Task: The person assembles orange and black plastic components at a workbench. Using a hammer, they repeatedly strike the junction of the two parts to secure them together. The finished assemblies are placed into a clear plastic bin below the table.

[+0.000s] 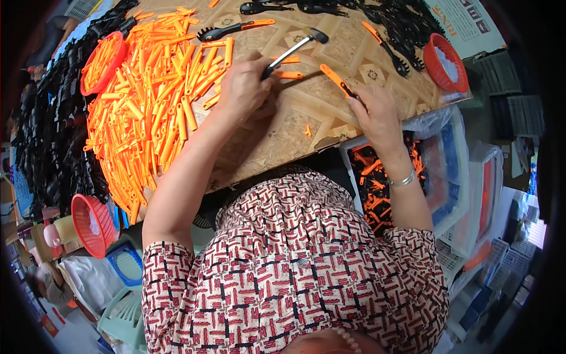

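Observation:
My left hand [242, 85] is closed around the dark grip of a hammer [295, 51], whose silver shaft slants up to the right over the table. Beside those fingers, two orange handle pieces [289, 75] stick out; I cannot tell whether they are held or lying. My right hand [380, 115] grips a black kitchen utensil [346, 89] with an orange handle piece [332, 75] at its far end, pointing up left. The utensil's other end is hidden by the hand. A big heap of orange handle pieces [147, 112] lies left of my left arm.
Black utensils [389, 29] pile at the far right, and a spaghetti server with orange handle [227, 29] lies farther back. Red baskets [441, 69] stand at the table's sides. Below my right forearm is a bin of orange and black pieces [374, 200]. Black parts [50, 118] heap far left.

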### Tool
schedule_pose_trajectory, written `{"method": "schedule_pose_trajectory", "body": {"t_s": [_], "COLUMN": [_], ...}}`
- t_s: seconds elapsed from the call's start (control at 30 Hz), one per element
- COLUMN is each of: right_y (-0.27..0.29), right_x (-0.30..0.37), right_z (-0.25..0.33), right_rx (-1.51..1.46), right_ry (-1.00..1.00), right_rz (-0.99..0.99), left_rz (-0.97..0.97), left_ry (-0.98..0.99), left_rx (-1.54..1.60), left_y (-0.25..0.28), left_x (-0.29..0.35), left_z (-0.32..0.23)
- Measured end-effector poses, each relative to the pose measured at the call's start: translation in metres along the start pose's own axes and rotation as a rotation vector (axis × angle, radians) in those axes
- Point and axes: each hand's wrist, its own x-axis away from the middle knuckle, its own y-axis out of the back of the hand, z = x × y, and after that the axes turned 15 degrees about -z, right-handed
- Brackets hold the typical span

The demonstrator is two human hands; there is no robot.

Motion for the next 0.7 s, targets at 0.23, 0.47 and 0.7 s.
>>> {"method": "schedule_pose_trajectory", "body": {"t_s": [0.23,0.47,0.7], "right_y": [0.003,-0.015,-0.016], "right_x": [0.040,0.045,0.049], "right_z": [0.033,0.056,0.060], "right_rx": [0.048,-0.107,-0.072], "right_ry": [0.056,-0.092,-0.098], "right_rz": [0.035,-0.018,0.001], "left_rz": [0.106,0.317,0.223], "left_ry": [-0.156,0.092,0.702], "left_rx": [-0.277,-0.038,0.837], "left_y": [-0.012,-0.001,0.001], "left_x": [-0.008,-0.008,0.028], "left_z": [-0.012,-0.016,-0.053]}}
